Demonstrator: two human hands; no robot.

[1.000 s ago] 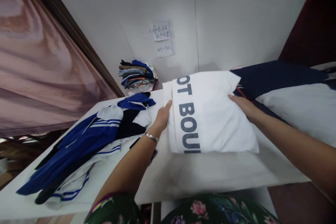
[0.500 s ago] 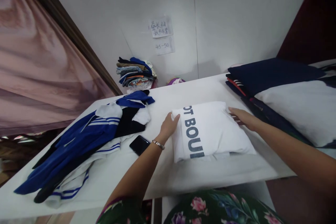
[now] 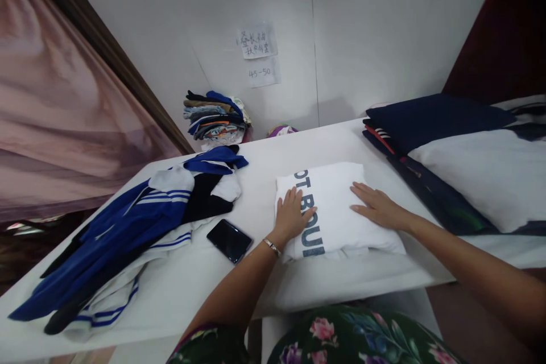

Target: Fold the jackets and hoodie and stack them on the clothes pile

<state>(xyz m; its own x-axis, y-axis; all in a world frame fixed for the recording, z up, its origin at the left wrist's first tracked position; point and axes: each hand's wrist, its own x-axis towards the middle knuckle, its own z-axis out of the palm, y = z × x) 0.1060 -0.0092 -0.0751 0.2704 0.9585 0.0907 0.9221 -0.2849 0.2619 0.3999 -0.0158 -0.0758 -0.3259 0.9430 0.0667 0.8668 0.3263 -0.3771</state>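
Note:
On the white table lies a folded white shirt point(image 3: 335, 205) with large dark letters down its left part. My left hand point(image 3: 292, 215) rests on top of the shirt's left side, fingers spread over the lettering. Flat on the right side lies my right hand point(image 3: 377, 205), its fingers stretched out. Neither hand grips the cloth. A black phone point(image 3: 230, 240) sits on the table just left of my left forearm.
A blue and black jacket point(image 3: 140, 222) with white stripes is spread at the left of the table point(image 3: 179, 290). Folded dark clothes point(image 3: 439, 125) and a white garment point(image 3: 482, 170) are piled at right. Beyond the far edge stands a clothes stack point(image 3: 217, 119); paper signs point(image 3: 258, 42) hang on the wall.
Both hands have moved inward from the shirt's side edges onto its top and now lie flat there. The shirt keeps its folded shape. The view has shifted slightly.

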